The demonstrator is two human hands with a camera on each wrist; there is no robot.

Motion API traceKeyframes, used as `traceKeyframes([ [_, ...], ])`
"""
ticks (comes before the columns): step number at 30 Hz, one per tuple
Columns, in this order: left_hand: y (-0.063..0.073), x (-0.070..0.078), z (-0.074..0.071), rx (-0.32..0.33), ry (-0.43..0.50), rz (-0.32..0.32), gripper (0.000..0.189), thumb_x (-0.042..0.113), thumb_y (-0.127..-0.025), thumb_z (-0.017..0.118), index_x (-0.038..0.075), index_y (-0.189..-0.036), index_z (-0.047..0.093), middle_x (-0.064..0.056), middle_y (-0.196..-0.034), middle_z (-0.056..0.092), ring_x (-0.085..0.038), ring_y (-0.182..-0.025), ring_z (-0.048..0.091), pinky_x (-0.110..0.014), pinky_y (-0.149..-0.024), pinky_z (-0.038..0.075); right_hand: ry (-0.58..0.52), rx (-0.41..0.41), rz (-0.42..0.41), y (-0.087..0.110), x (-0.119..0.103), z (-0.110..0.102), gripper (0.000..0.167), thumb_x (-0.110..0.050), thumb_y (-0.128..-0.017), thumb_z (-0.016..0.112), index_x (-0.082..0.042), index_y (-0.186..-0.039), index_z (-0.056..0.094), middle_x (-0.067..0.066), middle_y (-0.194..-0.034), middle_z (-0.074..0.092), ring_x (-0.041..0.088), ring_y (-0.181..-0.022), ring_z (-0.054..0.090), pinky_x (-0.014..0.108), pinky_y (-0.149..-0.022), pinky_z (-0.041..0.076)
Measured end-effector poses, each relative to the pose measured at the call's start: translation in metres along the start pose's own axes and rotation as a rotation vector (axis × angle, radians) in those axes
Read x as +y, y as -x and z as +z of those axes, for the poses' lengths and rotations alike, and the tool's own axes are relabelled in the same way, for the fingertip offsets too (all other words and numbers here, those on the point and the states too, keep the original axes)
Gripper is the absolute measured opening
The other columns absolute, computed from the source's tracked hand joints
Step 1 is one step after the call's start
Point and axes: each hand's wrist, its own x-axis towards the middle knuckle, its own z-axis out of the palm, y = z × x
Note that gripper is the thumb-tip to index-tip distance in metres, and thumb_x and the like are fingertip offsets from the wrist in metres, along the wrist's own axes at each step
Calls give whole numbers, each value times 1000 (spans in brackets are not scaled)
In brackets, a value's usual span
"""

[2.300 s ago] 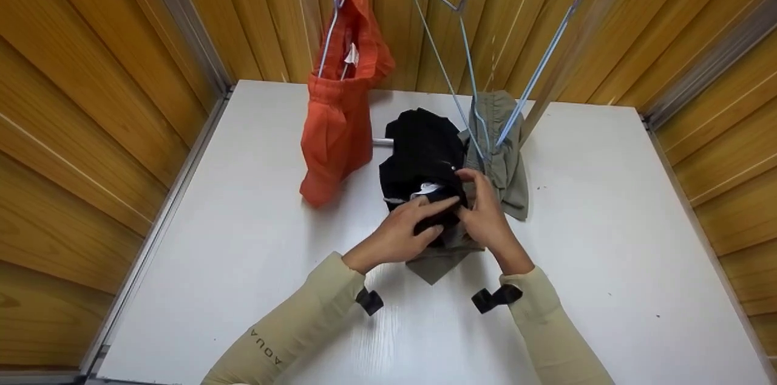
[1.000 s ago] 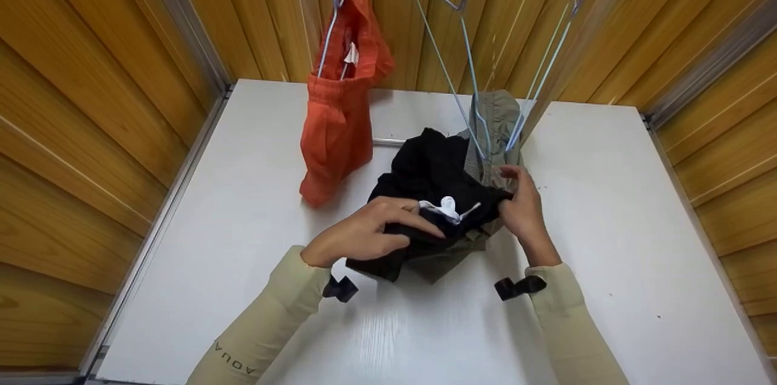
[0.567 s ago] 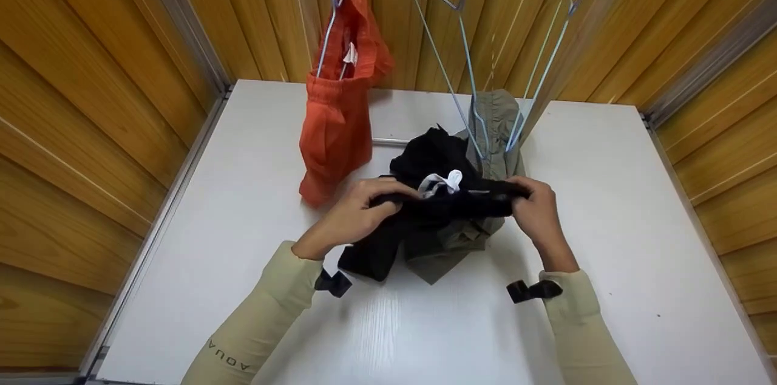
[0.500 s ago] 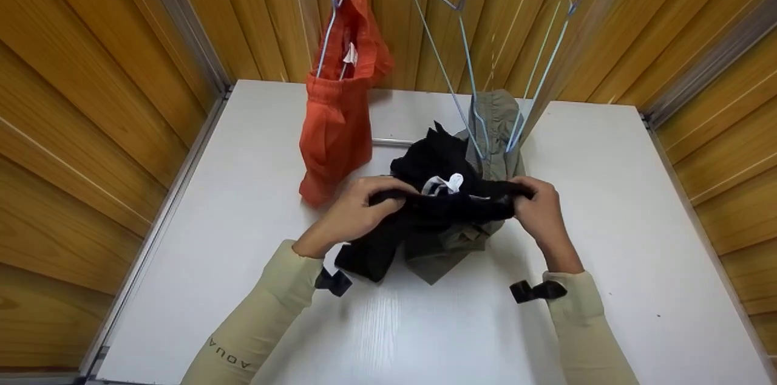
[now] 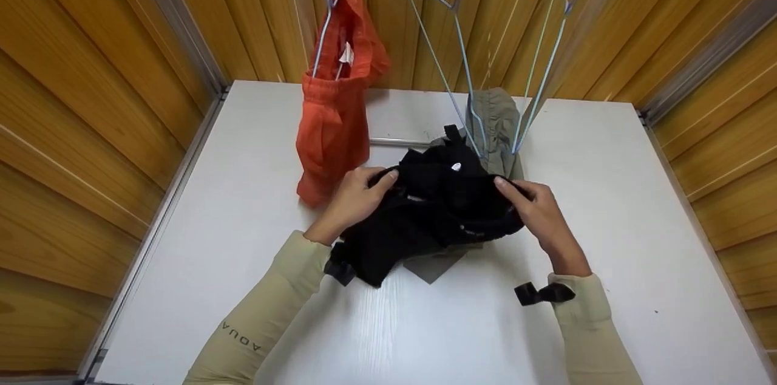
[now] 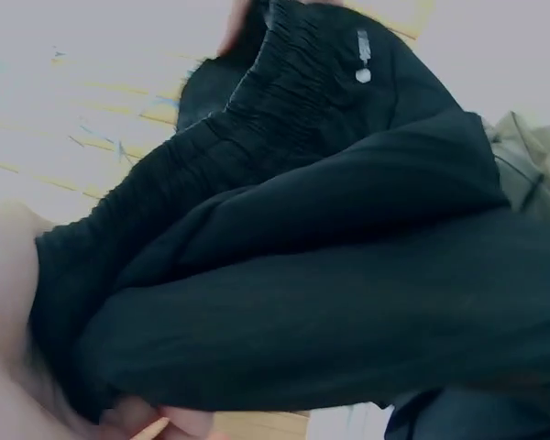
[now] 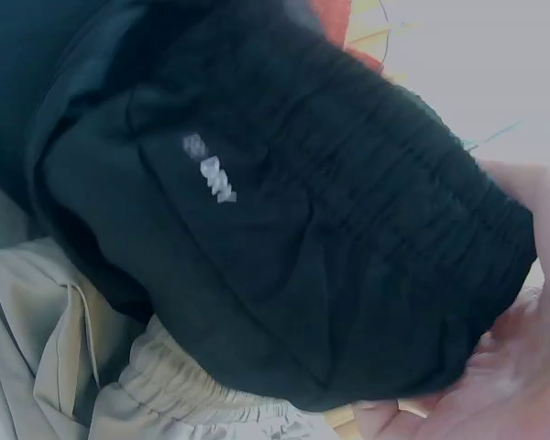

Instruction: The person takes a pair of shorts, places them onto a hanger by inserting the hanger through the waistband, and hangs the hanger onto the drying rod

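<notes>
A pair of black shorts [image 5: 413,230] with a gathered elastic waistband is held between both hands, its waist opening spread. My left hand [image 5: 357,200] pinches one end of the waistband, thumb on top. The other end is gripped by my right hand [image 5: 540,212], its thumb along the edge. In the left wrist view, a leg of the black shorts [image 6: 330,312] hangs across the middle. A small white logo marks the black shorts [image 7: 257,238] in the right wrist view. Under and behind them lies a grey-green garment [image 5: 495,124] with an elastic waist, partly hidden.
Orange shorts [image 5: 334,112] hang on a wire hanger [image 5: 322,39] at the back left. An unladen blue wire hanger [image 5: 464,63] hangs behind the black shorts, and another hanger [image 5: 549,78] is to its right. A metal bar [image 5: 397,142] lies low across the white tabletop [image 5: 243,190].
The black shorts have been turned and pulled open, from a folded bundle to a spread waistband. The hands have moved apart; the white tag and drawstring are now out of sight in the head view.
</notes>
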Motion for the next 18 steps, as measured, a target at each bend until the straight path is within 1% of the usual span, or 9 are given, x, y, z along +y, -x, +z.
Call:
traceKeyframes([
  [3, -5, -4, 5, -39, -107, -31, 31, 42, -96, 54, 17, -94, 73, 4, -78, 60, -15, -81, 55, -30, -77, 43, 1, 16, 36, 0, -3, 2, 45, -45, -97, 52, -10, -69, 61, -8, -60, 50, 10, -64, 51, 26, -65, 45],
  [5, -8, -7, 8, -73, -172, -36, 33, 44, -97, 52, 17, -95, 71, 2, -78, 60, -17, -82, 56, -32, -77, 44, 2, 37, 52, 0, -5, 3, 49, -46, -97, 51, -12, -62, 57, -9, -57, 50, 10, -61, 52, 26, -64, 46],
  [8, -12, -12, 13, -120, -218, -44, 32, 43, -96, 53, 16, -101, 69, 0, -83, 63, -19, -84, 57, -34, -79, 45, 21, 60, 43, 1, -7, 6, 50, -47, -97, 52, -12, -61, 56, -9, -57, 50, 10, -61, 52, 26, -64, 45],
  [9, -12, -14, 15, -136, -228, -48, 32, 43, -96, 53, 16, -102, 68, -1, -86, 64, -20, -85, 58, -35, -80, 45, 31, 64, 34, 2, -8, 7, 50, -46, -97, 52, -11, -62, 56, -8, -58, 50, 10, -62, 52, 26, -64, 45],
  [12, -15, -17, 18, -176, -261, -56, 35, 39, -93, 59, 13, -116, 63, -6, -103, 68, -24, -95, 61, -40, -87, 48, 63, 68, -1, 3, -10, 9, 49, -45, -97, 51, -6, -71, 62, -6, -63, 54, 10, -67, 52, 25, -67, 44],
  [15, -17, -19, 22, -202, -307, -61, 46, 36, -89, 67, 14, -128, 56, -8, -121, 65, -28, -108, 61, -45, -93, 48, 91, 68, -26, 5, -13, 11, 50, -46, -98, 50, -2, -81, 67, -3, -69, 59, 11, -72, 54, 24, -70, 44],
  [18, -20, -19, 25, -215, -334, -62, 60, 32, -84, 73, 14, -136, 49, -10, -128, 61, -29, -115, 59, -45, -97, 46, 126, 73, -41, 7, -16, 13, 50, -47, -98, 50, -2, -85, 69, 1, -74, 61, 12, -75, 54, 24, -73, 44],
])
